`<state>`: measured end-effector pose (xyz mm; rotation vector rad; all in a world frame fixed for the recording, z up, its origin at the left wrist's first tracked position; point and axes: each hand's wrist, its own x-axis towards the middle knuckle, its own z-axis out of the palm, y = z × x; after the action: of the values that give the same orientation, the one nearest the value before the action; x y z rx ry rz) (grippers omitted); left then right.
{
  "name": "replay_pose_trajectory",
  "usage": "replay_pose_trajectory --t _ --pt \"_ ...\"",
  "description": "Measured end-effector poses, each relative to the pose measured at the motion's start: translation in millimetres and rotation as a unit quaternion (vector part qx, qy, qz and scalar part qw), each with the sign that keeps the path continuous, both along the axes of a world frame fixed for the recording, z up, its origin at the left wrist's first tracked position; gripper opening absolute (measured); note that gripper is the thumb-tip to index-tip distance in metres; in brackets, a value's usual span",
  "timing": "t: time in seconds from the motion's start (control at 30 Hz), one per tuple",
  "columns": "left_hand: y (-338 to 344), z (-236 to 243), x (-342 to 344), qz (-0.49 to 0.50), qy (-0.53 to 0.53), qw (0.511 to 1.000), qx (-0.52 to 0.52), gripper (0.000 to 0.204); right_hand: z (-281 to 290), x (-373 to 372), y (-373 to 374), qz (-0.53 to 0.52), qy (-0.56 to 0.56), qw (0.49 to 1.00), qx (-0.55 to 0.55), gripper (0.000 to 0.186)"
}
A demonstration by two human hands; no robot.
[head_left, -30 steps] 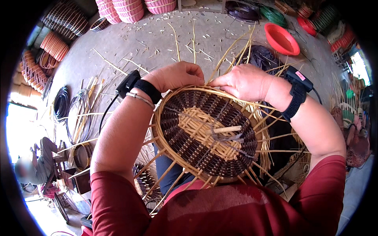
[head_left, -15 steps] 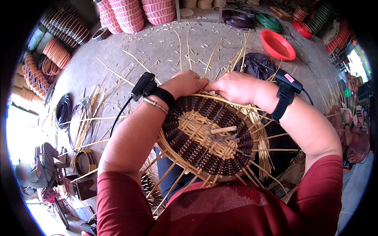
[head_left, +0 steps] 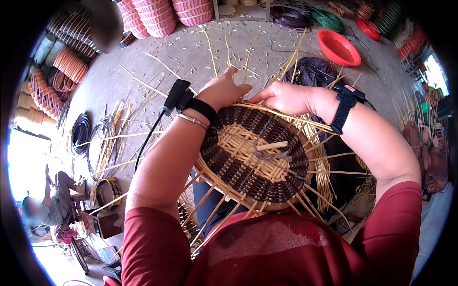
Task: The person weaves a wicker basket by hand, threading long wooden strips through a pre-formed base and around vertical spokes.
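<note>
An oval wicker basket (head_left: pixel 286 161), base up, rests at my lap with pale stakes fanning out all around it. Its weave is dark brown with a pale oval centre, crossed by grey ties and a short pale stick (head_left: pixel 269 147). At the far rim my left hand (head_left: pixel 220 91) has its thumb and index finger spread beside an upright stake (head_left: pixel 246 61); its other fingers are hidden. Just right of it, my right hand (head_left: pixel 288 97) is closed, pressing pale weaving strands (head_left: pixel 305 118) along the rim. Exactly how its fingers grip is partly hidden.
Red basin (head_left: pixel 338 47), black bag (head_left: pixel 310 76) and coiled strands (head_left: pixel 81 132) lie on the floor (head_left: pixel 157 62), strewn with offcuts. Pink baskets (head_left: pixel 193 10) are stacked at the back. Another person (head_left: pixel 50 209) sits at far left; a pale bundle (head_left: pixel 323 188) hangs right of my basket.
My hands were meeting at the far rim. My left hand has moved slightly up and left, its thumb and index finger now spread. A dark blurred shape has appeared at the upper left.
</note>
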<state>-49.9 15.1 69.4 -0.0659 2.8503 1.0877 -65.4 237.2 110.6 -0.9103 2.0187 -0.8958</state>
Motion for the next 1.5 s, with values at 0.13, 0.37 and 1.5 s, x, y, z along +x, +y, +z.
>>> replay_pose_trajectory --t 0.13,0.37,1.5 --pt "-2.4 -5.8 8.8 0.020 0.264 0.949 -0.173 0.060 18.2 12.3 -3.3 0.006 0.079 0.996 0.033 0.052" --pt "-2.3 30.2 11.1 -0.138 0.089 0.979 -0.120 0.033 32.6 49.6 -15.1 0.028 0.424 0.891 0.157 0.030" --pt "-5.8 28.9 -17.0 -0.211 -0.129 0.968 0.053 0.028 39.8 -98.6 -45.3 0.054 0.370 0.839 0.395 0.073"
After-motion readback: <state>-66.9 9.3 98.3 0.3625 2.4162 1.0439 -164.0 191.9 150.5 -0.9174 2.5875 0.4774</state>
